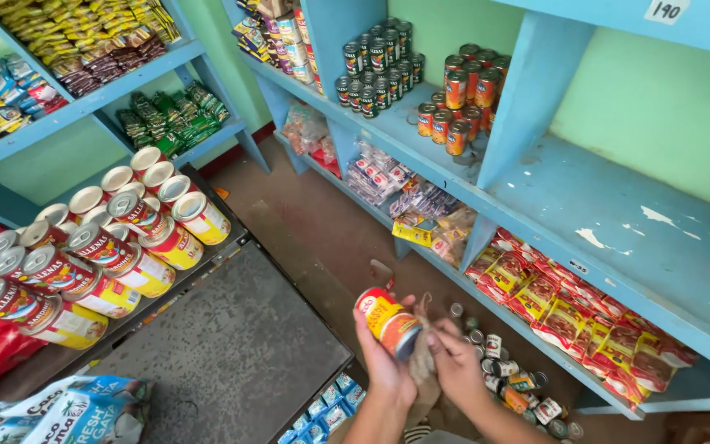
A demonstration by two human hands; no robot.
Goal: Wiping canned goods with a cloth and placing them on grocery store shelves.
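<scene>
Head view, looking down: my left hand [384, 362] has its fingers wrapped around a red and yellow can [389, 321], held on its side low between the shelves. My right hand [456, 366] presses a bunched cloth [422, 349] to the can's end, fingers closed on it. Wiping looks underway; the blue shelf [618, 222] beside me stands partly bare, orange cans [462, 99] stacked further along

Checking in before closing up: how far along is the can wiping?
Done: red cans stand stacked on the blue shelf. In hand: left hand holds a can; right hand presses a cloth to it. Left: small cans lie low down.
</scene>
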